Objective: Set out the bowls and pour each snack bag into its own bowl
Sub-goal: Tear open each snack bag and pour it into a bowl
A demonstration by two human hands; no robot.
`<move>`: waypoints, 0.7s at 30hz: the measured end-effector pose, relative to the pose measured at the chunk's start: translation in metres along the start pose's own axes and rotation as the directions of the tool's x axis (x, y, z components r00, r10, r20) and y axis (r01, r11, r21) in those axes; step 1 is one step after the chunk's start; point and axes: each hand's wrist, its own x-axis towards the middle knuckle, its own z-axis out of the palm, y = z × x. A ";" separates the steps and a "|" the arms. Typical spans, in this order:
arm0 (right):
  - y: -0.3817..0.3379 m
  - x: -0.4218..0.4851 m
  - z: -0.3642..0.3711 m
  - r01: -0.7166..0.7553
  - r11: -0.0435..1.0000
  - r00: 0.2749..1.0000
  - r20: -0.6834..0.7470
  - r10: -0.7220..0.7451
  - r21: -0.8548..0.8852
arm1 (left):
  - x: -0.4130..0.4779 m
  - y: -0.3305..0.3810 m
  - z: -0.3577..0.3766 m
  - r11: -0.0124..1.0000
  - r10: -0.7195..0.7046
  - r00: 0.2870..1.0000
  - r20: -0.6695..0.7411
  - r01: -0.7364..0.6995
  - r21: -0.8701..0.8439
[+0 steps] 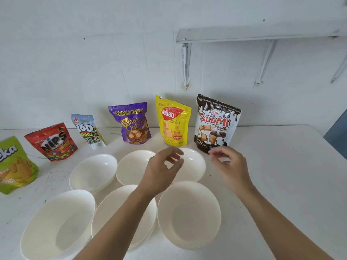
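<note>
- Left hand (163, 167): fingers loosely spread and a little curled, holding nothing. It hovers above the back row of bowls, over the gap between the middle back bowl (129, 166) and the right back bowl (195, 166).
- Right hand (229, 164): fingers loosely curled, thumb close to forefinger, nothing in it. Its fingertips are just beside the base of the Soomi bag (216, 124); I cannot tell whether they touch it.
- Bowls: six, plain white, in two rows of three mid-table. The left back bowl (92, 171) completes the far row. The near row has the front left bowl (56, 224), the front middle bowl (109, 209), partly under the left forearm, and the front right bowl (189, 216). All are empty inside where visible.
- Bags: six pouches stand upright in a line along the table's far edge, tops closed.
- From the right:
  - Soomi bag, white and dark brown
  - nabati bag (173, 122), yellow
  - Wafer Qube bag (131, 124), purple
  - 360 bag (88, 131), pale and leaning
  - Nips bag (52, 141), red
  - green bag (15, 164), nearest the left edge and cut off by the frame
- Table (281, 166): white top, its right edge in view.
- A white shelf (253, 34) on brackets is fixed to the wall behind.
</note>
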 end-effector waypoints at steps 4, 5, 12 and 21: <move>0.000 0.033 -0.006 0.035 0.999 0.984 -0.175 -0.032 0.014 | 0.043 0.024 0.023 0.940 -0.138 0.990 0.005 0.132 -0.316; 0.002 0.040 -0.006 0.027 1.000 0.979 -0.205 -0.023 0.016 | 0.053 0.029 0.030 0.920 -0.164 0.986 0.017 0.159 -0.359; 0.024 0.085 -0.006 -0.021 1.000 0.960 -0.281 0.017 -0.011 | 0.109 0.042 0.072 0.858 -0.164 0.984 0.066 0.176 -0.482; 0.051 0.126 -0.004 -0.028 0.996 0.970 -0.237 0.048 0.088 | 0.157 0.024 0.120 0.907 -0.151 0.988 -0.045 0.120 -0.403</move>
